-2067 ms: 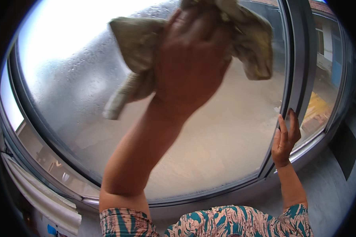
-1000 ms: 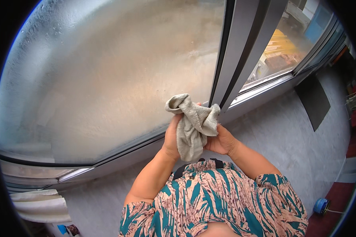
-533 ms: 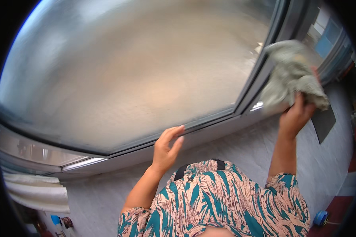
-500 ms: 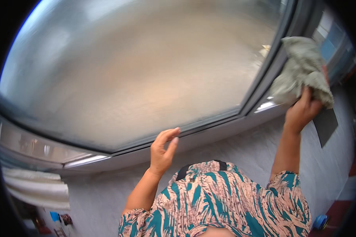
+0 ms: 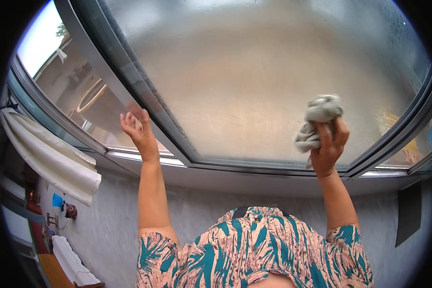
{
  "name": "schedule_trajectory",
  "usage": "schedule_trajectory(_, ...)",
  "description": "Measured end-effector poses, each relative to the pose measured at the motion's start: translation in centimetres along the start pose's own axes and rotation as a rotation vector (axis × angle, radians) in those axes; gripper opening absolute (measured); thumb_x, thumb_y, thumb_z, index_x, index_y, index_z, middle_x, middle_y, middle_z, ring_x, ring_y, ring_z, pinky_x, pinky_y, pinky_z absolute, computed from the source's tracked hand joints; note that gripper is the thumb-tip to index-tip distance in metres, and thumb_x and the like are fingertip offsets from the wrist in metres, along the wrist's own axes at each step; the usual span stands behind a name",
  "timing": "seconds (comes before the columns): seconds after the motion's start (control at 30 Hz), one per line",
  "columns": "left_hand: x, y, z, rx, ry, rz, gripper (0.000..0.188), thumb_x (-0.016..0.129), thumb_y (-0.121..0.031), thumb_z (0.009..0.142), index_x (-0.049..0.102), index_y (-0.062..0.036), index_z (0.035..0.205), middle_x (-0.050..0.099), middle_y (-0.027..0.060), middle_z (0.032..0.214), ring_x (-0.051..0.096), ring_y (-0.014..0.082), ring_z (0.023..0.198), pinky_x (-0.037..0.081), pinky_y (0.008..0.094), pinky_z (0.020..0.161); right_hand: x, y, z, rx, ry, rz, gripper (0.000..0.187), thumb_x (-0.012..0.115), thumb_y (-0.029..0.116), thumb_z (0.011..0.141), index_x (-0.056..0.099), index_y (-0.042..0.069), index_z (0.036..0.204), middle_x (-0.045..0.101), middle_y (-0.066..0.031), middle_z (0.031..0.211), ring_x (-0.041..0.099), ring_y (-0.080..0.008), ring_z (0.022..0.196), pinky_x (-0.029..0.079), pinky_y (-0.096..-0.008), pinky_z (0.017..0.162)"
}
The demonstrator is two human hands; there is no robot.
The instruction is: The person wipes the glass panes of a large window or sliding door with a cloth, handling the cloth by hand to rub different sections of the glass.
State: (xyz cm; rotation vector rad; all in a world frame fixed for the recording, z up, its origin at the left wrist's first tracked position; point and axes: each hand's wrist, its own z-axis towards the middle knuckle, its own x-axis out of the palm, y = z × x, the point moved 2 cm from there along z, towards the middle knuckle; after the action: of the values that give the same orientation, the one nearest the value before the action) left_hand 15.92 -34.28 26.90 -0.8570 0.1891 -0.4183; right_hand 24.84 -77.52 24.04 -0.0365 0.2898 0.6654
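Observation:
A crumpled grey-green cloth (image 5: pixel 321 115) is bunched in my right hand (image 5: pixel 330 149), in front of the lower right part of a large window pane (image 5: pixel 235 86). The pane is fogged and wet-looking, with brownish tones behind it. Whether the cloth touches the glass I cannot tell. My left hand (image 5: pixel 141 132) is raised beside the pane's left frame (image 5: pixel 125 91), fingers apart and slightly curled, holding nothing.
Below the window runs a sill (image 5: pixel 254 180) above a grey marbled wall (image 5: pixel 115 216). At the left hangs a white curtain (image 5: pixel 53 153). A dark flat panel (image 5: pixel 409 213) is at the right, and a white cloth-covered piece (image 5: pixel 72 261) stands at the lower left.
My view has swung left. My right hand has brought the cloth from the right-hand frame over to in front of the pane, more tightly bunched. My left hand has moved left and up.

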Motion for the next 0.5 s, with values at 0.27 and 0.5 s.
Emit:
schedule_trajectory(0.27, 4.1, -1.6, -0.1, -0.009, 0.114, -0.036, 0.042, 0.053, -0.049, 0.094, 0.042, -0.0079, 0.095, 0.039, -0.0002, 0.084, 0.039, 0.0105, 0.077, 0.036, 0.0233, 0.073, -5.5, -12.4, 2.9, 0.277, -0.294, -0.295, 0.046, 0.066, 0.008, 0.082, 0.052, 0.004, 0.126, 0.049, -0.015, 0.115, 0.049, -0.0335, 0.109, 0.042, -0.0421, 0.093)
schedule_trajectory(0.5, 6.0, -1.8, -1.6, 0.076, 0.064, 0.095, 0.053, 0.046, -0.05, 0.095, 0.037, 0.0002, 0.107, 0.045, 0.0132, 0.101, 0.046, 0.0249, 0.096, 0.037, 0.0351, 0.089, 0.8, -1.8, 4.2, 0.234, -0.295, 0.059, 0.039, 0.063, 0.014, 0.087, 0.055, 0.006, 0.124, 0.054, -0.012, 0.122, 0.048, -0.0283, 0.111, 0.039, -0.0406, 0.092)
